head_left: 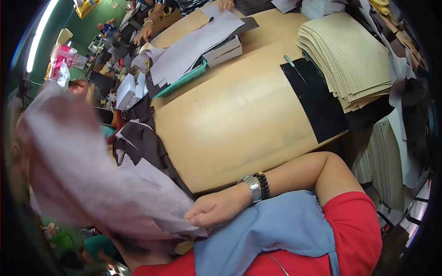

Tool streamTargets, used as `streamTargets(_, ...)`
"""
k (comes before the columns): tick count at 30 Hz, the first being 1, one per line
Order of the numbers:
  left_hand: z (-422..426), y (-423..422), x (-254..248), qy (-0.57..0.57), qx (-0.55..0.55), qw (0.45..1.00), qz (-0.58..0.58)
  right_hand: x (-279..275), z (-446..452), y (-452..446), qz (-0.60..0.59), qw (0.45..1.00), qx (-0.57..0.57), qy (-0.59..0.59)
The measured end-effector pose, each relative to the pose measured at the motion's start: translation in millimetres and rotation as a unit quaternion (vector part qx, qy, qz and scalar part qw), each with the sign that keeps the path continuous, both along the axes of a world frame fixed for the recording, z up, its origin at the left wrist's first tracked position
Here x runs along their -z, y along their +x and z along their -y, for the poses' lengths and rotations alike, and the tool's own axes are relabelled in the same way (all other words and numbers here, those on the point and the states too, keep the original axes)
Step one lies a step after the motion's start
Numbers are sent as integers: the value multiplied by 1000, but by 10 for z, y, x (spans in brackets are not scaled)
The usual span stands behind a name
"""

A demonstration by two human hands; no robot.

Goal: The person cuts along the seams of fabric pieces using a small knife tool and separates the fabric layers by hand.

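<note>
A large, pale pinkish-white sheet (pixel 133 193), soft and creased, hangs across the left side, its upper part smeared by motion. My right hand (pixel 216 209), wearing a metal watch and dark beads on the wrist, is closed on the sheet's right corner, just off the table's near edge. The left forearm reaches up behind the sheet, which hides most of it. A blurred, skin-toned shape shows at the sheet's top edge; I cannot tell whether it is my left hand.
The wooden table (pixel 221 124) carries a black piece (pixel 315 103) with an awl-like tool (pixel 294 68). Behind are textured cream sheets (pixel 347 55), a grey sheet (pixel 198 43) and a teal tray (pixel 184 79). Dark scraps (pixel 145 142) hang at the left edge. Another person's hand (pixel 146 32) is across the table.
</note>
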State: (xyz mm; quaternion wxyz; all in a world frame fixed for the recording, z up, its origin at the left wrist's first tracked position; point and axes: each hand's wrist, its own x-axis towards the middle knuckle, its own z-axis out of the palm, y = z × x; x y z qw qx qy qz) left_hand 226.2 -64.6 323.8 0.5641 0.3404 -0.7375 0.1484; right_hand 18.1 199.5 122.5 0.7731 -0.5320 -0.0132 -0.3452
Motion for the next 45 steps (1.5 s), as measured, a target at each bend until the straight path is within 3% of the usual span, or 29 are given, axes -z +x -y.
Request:
streamTargets(2, 410, -452, 337, 33, 3, 994, 108, 189, 56, -12, 33, 997, 4, 65)
streamTargets(4, 711, -878, 923, 77, 15, 975, 206, 227, 94, -382, -153, 982, 62, 92)
streamTargets(6, 718, -1226, 1597, 128, 49, 949, 285, 602, 97, -610, -356, 914, 179, -69)
streamTargets(8, 417, -1465, 2137, 258, 77, 895, 356, 715, -86, -920, -443, 858, 245, -90)
streamTargets(11, -248, -1695, 2583, 390, 136, 839, 354, 601, -195, -1334, -465, 835, 294, -27)
streamTargets(13, -508, -1654, 2741, 439, 169, 814, 340, 493, -74, -1588, -540, 765, 351, 6)
streamTargets(15, -678, -1562, 2847, 460, 171, 805, 334, 647, 118, -1835, -501, 696, 507, -87)
streamTargets(17, -746, -1420, 2985, 446, 168, 805, 353, 719, 414, -2008, -491, 662, 563, -63)
streamTargets(20, -861, -1261, 2965, 430, 135, 815, 364, 1004, 782, -2117, -491, 527, 653, -234)
streamTargets(21, -819, -1240, 2967, 431, 106, 823, 355, 982, 812, -2074, -516, 514, 634, -259)
streamTargets(23, -603, -1184, 3072, 420, 34, 848, 321, 733, 788, -1831, -579, 613, 520, -135)
streamTargets(26, -257, -1213, 3075, 466, -78, 834, 285, 684, 527, -1486, -622, 594, 448, -244)
streamTargets(27, -198, -1227, 3075, 475, -105, 831, 272, 757, 399, -1368, -572, 573, 512, -287)
streamTargets(30, -135, -1260, 3080, 481, -131, 824, 271, 775, 216, -1219, -575, 540, 540, -295)
streamTargets(35, -94, -1128, 3156, 499, -76, 832, 229, 936, 256, -1514, -613, 488, 565, -260)
streamTargets(39, -176, -1042, 3149, 502, -27, 828, 249, 892, 418, -1800, -565, 576, 560, -189)
streamTargets(40, -212, -1025, 3131, 499, -20, 826, 261, 891, 495, -1898, -582, 573, 545, -191)
streamTargets(43, -388, -981, 3067, 497, 10, 822, 277, 1016, 781, -2226, -595, 451, 621, -240)
streamTargets(44, -451, -968, 3037, 503, 25, 822, 265, 1044, 822, -2281, -580, 386, 648, -307)
streamTargets(45, -513, -969, 3018, 510, 41, 821, 254, 974, 805, -2265, -540, 417, 658, -318)
